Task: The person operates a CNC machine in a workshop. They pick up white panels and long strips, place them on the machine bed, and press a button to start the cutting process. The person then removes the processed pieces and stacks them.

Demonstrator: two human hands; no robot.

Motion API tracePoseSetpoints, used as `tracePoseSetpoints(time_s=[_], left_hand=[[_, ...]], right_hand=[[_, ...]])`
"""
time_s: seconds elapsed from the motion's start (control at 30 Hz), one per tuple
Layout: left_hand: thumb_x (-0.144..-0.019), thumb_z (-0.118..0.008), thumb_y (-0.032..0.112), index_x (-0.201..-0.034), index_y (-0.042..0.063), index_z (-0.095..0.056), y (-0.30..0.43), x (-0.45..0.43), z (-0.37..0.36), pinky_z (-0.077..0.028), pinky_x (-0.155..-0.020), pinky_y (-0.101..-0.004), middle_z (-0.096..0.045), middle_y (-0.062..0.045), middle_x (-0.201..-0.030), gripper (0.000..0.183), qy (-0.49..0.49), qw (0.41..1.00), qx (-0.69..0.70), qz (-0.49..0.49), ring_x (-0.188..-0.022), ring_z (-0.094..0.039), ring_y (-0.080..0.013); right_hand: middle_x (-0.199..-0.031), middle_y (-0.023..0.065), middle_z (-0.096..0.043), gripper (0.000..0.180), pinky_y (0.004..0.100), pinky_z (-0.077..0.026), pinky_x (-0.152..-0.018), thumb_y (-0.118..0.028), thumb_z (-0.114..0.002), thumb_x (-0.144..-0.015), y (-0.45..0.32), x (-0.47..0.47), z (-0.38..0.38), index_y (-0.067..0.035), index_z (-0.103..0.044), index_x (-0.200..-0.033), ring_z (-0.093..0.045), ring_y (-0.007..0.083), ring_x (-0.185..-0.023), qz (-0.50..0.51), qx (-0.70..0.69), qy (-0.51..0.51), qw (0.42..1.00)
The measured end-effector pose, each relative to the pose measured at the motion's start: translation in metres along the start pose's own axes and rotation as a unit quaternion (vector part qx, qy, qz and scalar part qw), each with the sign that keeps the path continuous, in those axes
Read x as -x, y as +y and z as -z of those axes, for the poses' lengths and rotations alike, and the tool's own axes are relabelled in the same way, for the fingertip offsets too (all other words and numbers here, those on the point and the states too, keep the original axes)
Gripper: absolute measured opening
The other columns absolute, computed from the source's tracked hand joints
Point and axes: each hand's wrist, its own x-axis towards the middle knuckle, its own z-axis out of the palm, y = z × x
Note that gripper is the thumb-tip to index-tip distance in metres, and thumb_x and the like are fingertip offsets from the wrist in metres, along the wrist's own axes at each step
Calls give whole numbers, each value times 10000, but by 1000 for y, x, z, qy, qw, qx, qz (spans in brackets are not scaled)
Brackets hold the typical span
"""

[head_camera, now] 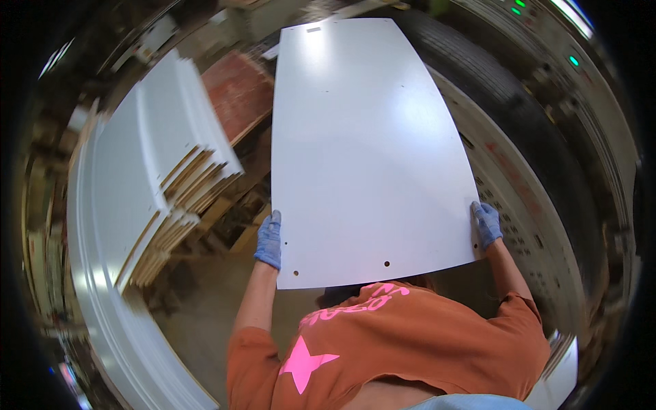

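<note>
A large white panel (364, 154) with a smooth, glossy face spans the middle of the view, held out in front of my body. My left hand (268, 240), in a blue-grey work glove, grips its left edge near the close end. On the opposite edge, my gloved right hand (487, 223) has its thumb over the top face; the fingers beneath are hidden. Several drilled holes show along the near end, among them a round hole (387, 264) by the middle. A small dark rectangular mark (313, 29) lies at the far end.
Stacks of white panels (120, 169) with bare wood-coloured edges stand at the left. Behind them is a worn red board (238, 95). A long machine with a dark belt-like bed (476, 66) and green lights (574, 61) runs along the right. More panels (558, 371) stand at lower right.
</note>
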Motion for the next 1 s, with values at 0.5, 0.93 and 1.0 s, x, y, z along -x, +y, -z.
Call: tracePoseSetpoints(time_s=[0.5, 0.93, 1.0], left_hand=[[-896, -566, 453, -1106, 6, -631, -177, -162, -312, -475, -851, -357, -674, -157, -1019, 498, -253, 863, -435, -54, -940, -625, -252], [-897, -580, 433, -1148, 12, -611, -182, -175, -497, -456, -872, -347, -657, -120, -1069, 491, -255, 859, -444, -30, -972, -598, -218], [-902, -572, 427, -1168, 10, -602, -180, -176, -503, -454, -880, -350, -655, -121, -1087, 496, -254, 845, -471, -27, -984, -598, -222]], right_hand=[[-1010, 189, -658, 616, 381, -481, -795, -498, -642, -841, 313, 83, 109, 70, -619, -1079, -607, 269, -887, -243, -16, 346, 906], [-1314, 203, -527, 845, 351, -432, -974, -509, -687, -796, 300, -25, 232, 74, -421, -1349, -548, 283, -1153, -306, -108, 348, 880], [-1301, 201, -536, 833, 350, -440, -963, -507, -680, -803, 301, -35, 240, 70, -425, -1347, -556, 278, -1139, -312, -107, 343, 879]])
